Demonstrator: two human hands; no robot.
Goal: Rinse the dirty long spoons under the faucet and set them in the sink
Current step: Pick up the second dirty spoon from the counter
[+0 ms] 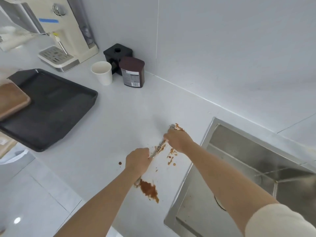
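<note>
Pickup step: left hand (137, 159) and right hand (177, 140) each closed on sauce-smeared long metal spoons (158, 149); next, carry to steel sink (210, 132).

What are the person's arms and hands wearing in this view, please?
Both hands, left hand and right hand, are bare, with no gloves, rings or watch visible. The left forearm is uncovered. The right arm has a cream sleeve pushed up above the elbow.
</note>
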